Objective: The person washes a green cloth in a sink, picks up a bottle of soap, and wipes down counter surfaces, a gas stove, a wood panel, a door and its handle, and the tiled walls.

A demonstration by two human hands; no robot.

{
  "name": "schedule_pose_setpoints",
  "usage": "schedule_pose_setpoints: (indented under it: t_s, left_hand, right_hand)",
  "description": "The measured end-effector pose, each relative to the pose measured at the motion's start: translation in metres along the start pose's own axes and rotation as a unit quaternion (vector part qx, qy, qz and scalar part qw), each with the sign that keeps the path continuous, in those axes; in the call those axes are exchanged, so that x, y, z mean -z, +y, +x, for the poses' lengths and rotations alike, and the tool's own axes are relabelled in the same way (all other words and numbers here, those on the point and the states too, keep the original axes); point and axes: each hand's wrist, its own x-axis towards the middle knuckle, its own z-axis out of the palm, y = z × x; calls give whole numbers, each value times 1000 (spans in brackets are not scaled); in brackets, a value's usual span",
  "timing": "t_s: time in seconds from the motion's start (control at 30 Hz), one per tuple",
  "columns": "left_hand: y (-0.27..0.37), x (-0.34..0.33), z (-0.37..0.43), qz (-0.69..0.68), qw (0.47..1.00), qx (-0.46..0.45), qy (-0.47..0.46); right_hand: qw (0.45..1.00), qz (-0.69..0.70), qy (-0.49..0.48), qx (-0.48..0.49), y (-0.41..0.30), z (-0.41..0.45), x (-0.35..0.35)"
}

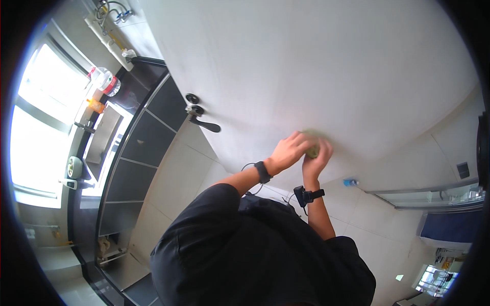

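A bunched green cloth (313, 151), partly blurred, is gripped between my two hands in front of a white door (291, 69). From the left, my left hand (293, 150) has its fingers bent over the cloth. My right hand (319, 158) holds its other side, fingers curled around it. Whether the cloth presses on the door or hangs just short of it, I cannot tell. Both wrists wear black straps, and a cable runs from each. The door's black lever handle (206, 124) sits well to the left of my hands.
On the floor to the right stands a small blue bottle (350, 183), near a metal-framed glass panel (432, 197). Along the left runs a dark counter with a steel sink (102, 134), a large plastic water bottle (106, 81) and an orange bottle (95, 106) below a window.
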Motion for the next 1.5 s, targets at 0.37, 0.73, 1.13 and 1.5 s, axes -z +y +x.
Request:
schedule_pose_setpoints:
  t_s: [0.37, 0.73, 1.13, 1.5]
  left_hand:
    - [-67, 161, 16, 1, 941, 108, 322]
    - [-14, 147, 97, -70, 966, -90, 232]
    - [-89, 183, -43, -64, 983, 158, 66]
    - [-122, 198, -112, -2, 956, 272, 108]
  right_hand:
    - [964, 64, -98, 237, -178, 102, -120]
    - [983, -18, 122, 133, -146, 135, -57]
    - [975, 52, -214, 14, -151, 12, -132]
    - [911, 76, -404, 11, -194, 3, -166]
